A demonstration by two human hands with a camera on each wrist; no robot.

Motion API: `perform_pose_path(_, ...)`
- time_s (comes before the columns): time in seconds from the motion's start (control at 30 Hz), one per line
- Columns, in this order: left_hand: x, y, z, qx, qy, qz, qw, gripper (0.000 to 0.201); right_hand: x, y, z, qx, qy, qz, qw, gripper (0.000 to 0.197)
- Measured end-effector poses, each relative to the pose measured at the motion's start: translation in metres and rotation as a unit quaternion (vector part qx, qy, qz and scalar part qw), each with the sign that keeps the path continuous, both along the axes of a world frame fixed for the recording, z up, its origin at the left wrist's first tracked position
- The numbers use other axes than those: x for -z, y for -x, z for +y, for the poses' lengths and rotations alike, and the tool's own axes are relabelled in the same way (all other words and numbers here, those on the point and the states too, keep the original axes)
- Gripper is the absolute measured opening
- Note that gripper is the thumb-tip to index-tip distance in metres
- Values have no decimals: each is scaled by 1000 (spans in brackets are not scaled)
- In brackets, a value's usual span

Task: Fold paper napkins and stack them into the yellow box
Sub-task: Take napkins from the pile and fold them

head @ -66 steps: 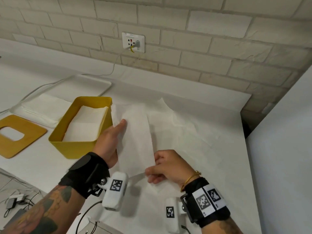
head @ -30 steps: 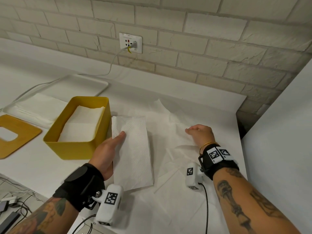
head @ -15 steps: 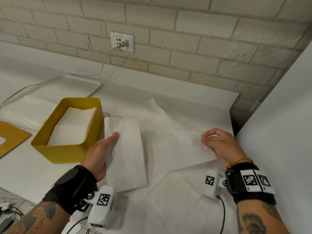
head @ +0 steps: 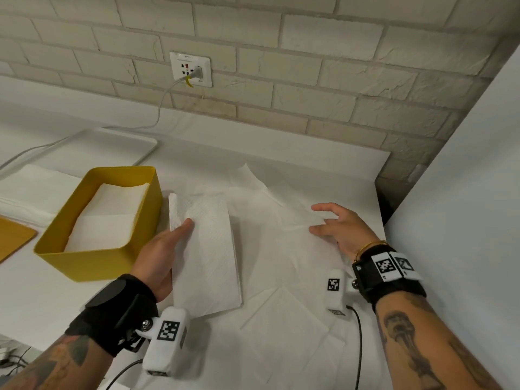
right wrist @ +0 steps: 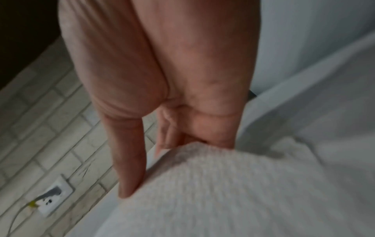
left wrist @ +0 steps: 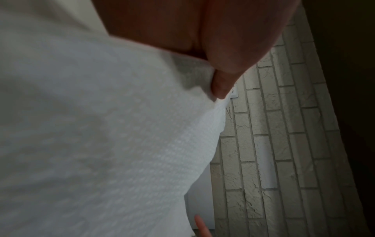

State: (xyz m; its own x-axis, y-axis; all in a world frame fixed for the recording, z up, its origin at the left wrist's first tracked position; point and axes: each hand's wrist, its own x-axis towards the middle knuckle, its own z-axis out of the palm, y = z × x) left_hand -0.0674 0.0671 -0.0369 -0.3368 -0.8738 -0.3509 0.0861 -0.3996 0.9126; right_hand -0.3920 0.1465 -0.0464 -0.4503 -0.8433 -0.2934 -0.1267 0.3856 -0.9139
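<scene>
A half-filled yellow box (head: 95, 220) stands left on the surface (head: 42, 291); beside it the left hand (head: 161, 249) presses flat, fingers straight, on a folded napkin (head: 208, 249), best lifted by its long edge. The right hand (head: 342, 228), fingers spread, touches a loose sheet (head: 281, 249). Wrist views add only embossed paper texture.

A folded white napkin (head: 206, 254) is lying centre-frame, just right of the yellow box (head: 84, 257). The box is holding stacked folded napkins (head: 109, 215) at left.
</scene>
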Motion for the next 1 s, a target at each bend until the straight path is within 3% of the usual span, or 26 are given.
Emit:
perform_pose_path(0.13, -9, 2, -6, -7, 30, -8, 999, 34, -23, 0, 10, -101, 42, 34, 993, 49)
perform_pose_path(0.27, -36, 9, -13, -19, 146, -59, 987, 26, -57, -10, 16, -164, 83, 101, 978, 54)
perform_pose_path(0.37, -59, 20, -12, 44, 261, -116, 957, 27, -92, -28, 19, -210, 120, 109, 964, 54)
perform_pose_path(0.47, -71, 38, -8, 150, 297, -125, 935, 23, -126, -48, 18, -254, 138, 110, 951, 53)
perform_pose_path(0.63, -63, 60, -4, 241, 218, -89, 942, 27, -145, -56, 6, -251, 133, 138, 949, 48)
perform_pose_path(1.0, -34, 72, 8, 246, 35, 8, 969, 45, -111, -42, -14, -173, 78, 191, 963, 37)
